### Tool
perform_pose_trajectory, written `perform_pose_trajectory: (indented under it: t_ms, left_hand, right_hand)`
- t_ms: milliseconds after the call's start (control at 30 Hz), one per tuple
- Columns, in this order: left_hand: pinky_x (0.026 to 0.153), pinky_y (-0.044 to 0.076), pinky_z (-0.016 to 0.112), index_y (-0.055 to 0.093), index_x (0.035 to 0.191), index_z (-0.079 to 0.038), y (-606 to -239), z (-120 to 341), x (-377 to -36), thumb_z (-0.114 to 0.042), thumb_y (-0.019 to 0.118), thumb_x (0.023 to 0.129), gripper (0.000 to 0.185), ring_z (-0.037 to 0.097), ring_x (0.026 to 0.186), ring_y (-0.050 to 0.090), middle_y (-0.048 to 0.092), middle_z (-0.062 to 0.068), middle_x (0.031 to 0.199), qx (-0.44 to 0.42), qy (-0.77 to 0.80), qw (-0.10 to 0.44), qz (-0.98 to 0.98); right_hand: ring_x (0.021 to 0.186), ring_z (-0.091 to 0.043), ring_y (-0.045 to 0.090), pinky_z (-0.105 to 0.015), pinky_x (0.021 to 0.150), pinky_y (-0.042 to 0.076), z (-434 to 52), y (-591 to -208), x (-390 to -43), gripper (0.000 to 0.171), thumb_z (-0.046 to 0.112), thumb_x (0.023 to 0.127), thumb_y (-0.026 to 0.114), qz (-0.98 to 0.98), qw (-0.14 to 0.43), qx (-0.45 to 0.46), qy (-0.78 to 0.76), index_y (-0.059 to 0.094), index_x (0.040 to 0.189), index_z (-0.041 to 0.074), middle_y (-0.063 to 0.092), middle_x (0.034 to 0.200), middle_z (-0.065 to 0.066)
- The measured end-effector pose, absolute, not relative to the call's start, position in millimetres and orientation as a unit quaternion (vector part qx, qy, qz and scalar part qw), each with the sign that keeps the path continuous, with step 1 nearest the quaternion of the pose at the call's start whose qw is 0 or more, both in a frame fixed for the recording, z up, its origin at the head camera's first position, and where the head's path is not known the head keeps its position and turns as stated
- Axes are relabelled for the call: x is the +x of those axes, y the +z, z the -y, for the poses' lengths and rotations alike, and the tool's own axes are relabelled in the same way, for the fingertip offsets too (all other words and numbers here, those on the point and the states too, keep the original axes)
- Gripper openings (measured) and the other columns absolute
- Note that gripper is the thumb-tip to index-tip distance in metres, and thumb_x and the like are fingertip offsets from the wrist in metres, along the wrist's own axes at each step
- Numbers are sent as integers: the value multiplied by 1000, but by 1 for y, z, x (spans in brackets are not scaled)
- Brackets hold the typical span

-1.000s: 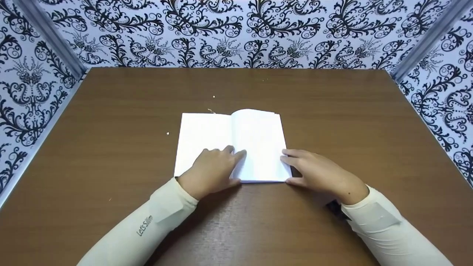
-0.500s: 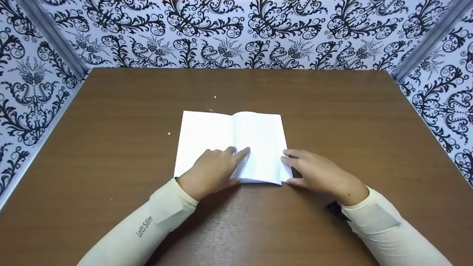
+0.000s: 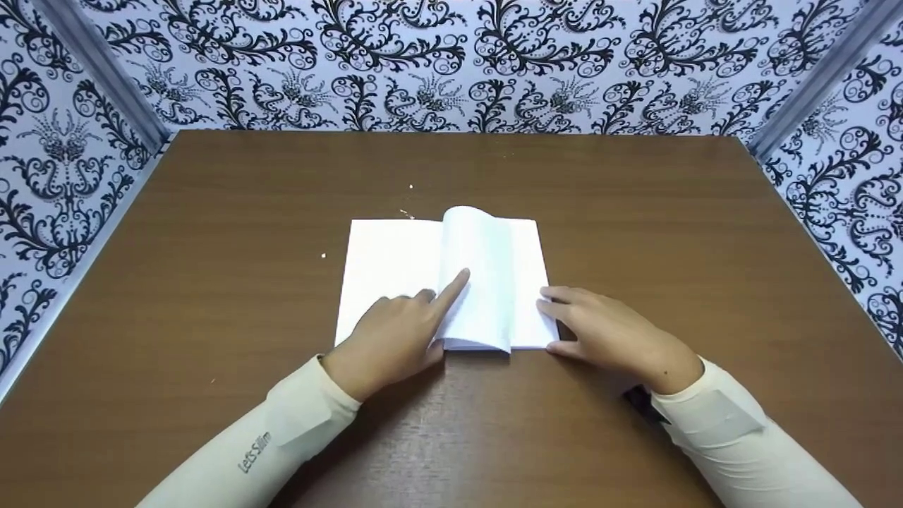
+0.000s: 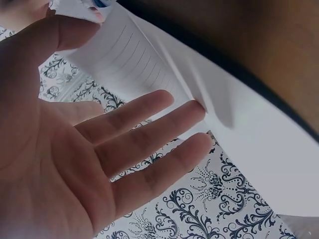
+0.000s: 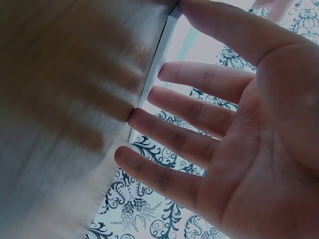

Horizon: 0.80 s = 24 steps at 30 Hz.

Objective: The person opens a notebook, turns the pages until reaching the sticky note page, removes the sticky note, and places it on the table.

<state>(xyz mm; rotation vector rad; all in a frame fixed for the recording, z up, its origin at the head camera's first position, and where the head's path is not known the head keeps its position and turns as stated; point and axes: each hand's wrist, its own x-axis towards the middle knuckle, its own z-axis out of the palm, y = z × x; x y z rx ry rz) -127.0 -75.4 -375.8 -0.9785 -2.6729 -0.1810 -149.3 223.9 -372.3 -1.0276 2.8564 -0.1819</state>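
A white-paged notebook (image 3: 398, 257) lies spread on the table in the head view. One leaf (image 3: 480, 282) bows up from the spine and its free edge stands off the right-hand page. My left hand (image 3: 388, 339) lies over the lower left page, index finger stretched across the bowed leaf. In the left wrist view, that hand's fingers (image 4: 164, 124) are fairly straight, and faint ruled lines show on the paper (image 4: 134, 55). My right hand (image 3: 607, 331) rests at the notebook's lower right edge, its fingertips touching it. In the right wrist view, its fingers (image 5: 174, 134) reach out straight.
The brown wooden table (image 3: 211, 282) surrounds the notebook. Small pale specks lie beyond and left of it. Black-and-white patterned panels (image 3: 451, 63) close off the back and both sides. A dark item (image 3: 643, 403) shows beneath the right wrist.
The leaf's free edge has moved left from the right page's edge, and the leaf now bows higher. My left hand has shifted slightly left and down. The right hand has barely moved.
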Motion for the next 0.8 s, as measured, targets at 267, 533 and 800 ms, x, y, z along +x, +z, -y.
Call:
perform_pose_trajectory:
  t_ms: [267, 533, 800]
  left_hand:
    - [49, 50, 38, 45, 147, -2, -376, 81, -122, -13, 70, 80, 72, 26, 60, 66, 70, 13, 81, -333, -59, 147, 929]
    - [46, 48, 33, 50, 143, -1, -373, 88, -120, -10, 68, 81, 65, 20, 55, 62, 70, 11, 74, -324, -46, 179, 928]
    - [52, 51, 37, 53, 139, -3, -367, 94, -117, -8, 70, 80, 62, 23, 58, 66, 70, 10, 74, -293, -62, 176, 938]
  right_hand:
    - [129, -41, 55, -53, 103, 47, -223, -373, -150, 56, 23, 87, 77, -937, 45, -340, -62, 60, 132, -6, 56, 141, -24]
    - [129, -41, 55, -52, 104, 46, -225, -374, -151, 56, 23, 87, 77, -938, 42, -340, -62, 60, 131, -7, 56, 140, -25]
    - [130, -40, 55, -52, 103, 47, -223, -373, -150, 56, 23, 87, 77, -940, 55, -330, -60, 60, 133, -5, 55, 142, -23]
